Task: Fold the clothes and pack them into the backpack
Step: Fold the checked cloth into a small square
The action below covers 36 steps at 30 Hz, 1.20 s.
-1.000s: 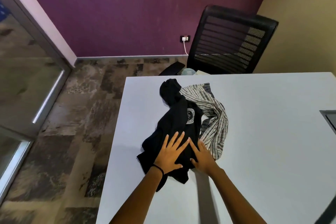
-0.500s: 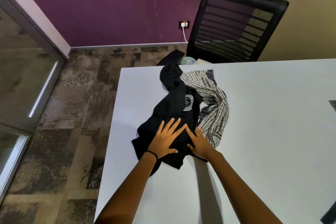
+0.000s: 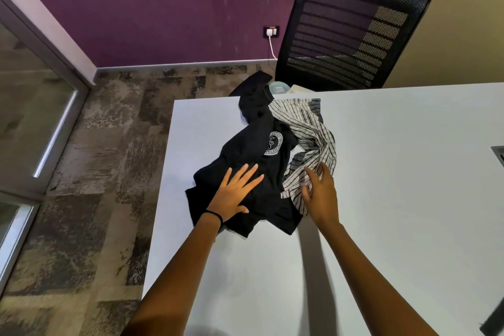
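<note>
A crumpled black T-shirt (image 3: 253, 144) with a round white logo lies on the white table (image 3: 395, 199), one end hanging over the far edge. A white garment with dark stripes (image 3: 313, 133) lies bunched against its right side, partly under it. My left hand (image 3: 234, 194) rests flat on the black shirt with fingers spread. My right hand (image 3: 321, 194) hovers with fingers relaxed over the lower end of the striped garment, beside the black shirt; whether it touches the cloth is unclear. No backpack is in view.
A black mesh office chair (image 3: 351, 33) stands behind the table's far edge. A dark object (image 3: 497, 155) sits at the table's right edge. A patterned floor and a glass door (image 3: 32, 106) lie to the left. A wall socket (image 3: 271, 32) holds a white cable.
My right hand has lifted off the black shirt and shifted right, over the striped garment. My left hand stays flat on the black shirt. The camera has tilted closer.
</note>
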Motion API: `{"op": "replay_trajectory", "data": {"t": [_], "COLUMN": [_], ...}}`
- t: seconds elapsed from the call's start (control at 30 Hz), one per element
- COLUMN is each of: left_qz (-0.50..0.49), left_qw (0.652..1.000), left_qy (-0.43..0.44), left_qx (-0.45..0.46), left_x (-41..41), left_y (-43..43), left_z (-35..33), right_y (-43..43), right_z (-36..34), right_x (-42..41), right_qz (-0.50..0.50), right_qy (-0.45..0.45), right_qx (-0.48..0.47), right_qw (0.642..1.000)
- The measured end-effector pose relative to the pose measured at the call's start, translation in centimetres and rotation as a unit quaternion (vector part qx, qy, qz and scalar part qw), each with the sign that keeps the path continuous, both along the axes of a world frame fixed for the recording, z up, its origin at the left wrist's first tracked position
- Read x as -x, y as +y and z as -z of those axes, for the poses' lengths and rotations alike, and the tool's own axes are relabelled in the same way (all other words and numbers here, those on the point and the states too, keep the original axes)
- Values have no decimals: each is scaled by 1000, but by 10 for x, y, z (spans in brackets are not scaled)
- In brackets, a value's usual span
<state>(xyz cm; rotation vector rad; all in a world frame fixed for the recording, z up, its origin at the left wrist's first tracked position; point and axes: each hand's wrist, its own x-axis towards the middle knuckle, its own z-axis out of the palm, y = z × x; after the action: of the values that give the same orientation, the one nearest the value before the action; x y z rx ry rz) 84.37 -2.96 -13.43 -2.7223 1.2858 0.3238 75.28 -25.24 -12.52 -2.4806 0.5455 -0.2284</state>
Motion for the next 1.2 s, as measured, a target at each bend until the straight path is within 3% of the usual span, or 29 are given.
{"op": "replay_trajectory", "data": {"t": [0.1,0.27,0.43,0.53,0.63,0.73,0.77,0.83,0.93,1.0,1.1,1.17,1.2], "left_qz": [-21,-34,-94,-117,-103,-137,-170,-273,-394,-441,-474,-463,-453], "left_qw": [1000,995,953,928,929,908,886,804,648,542,346,295,296], "left_qy": [19,84,220,221,208,257,293,406,565,616,655,638,625], "left_qx": [13,40,184,277,289,303,316,337,326,364,476,540,562], "left_x": [-6,-12,-10,6,24,42,48,63,78,84,88,85,85], "left_y": [5,9,4,-5,-18,-35,-42,-56,-73,-81,-87,-86,-85], "left_z": [-1,-8,-26,-36,-36,-32,-33,-39,-51,-53,-60,-67,-72], "right_y": [2,7,6,5,6,7,8,10,15,19,29,36,38], "right_z": [-2,-2,-1,-6,-13,-25,-30,-39,-52,-60,-73,-79,-81], "right_x": [-2,-4,3,11,19,29,32,36,41,44,53,60,64], "right_qz": [6,-1,81,123,125,116,113,103,79,47,-40,-105,-135], "right_qy": [50,99,28,-12,-62,-107,-121,-142,-149,-134,-98,-59,-37], "right_qx": [-82,-111,-144,-198,-226,-240,-248,-273,-313,-331,-345,-353,-353], "right_qw": [995,989,986,972,964,958,954,946,935,933,933,928,925]}}
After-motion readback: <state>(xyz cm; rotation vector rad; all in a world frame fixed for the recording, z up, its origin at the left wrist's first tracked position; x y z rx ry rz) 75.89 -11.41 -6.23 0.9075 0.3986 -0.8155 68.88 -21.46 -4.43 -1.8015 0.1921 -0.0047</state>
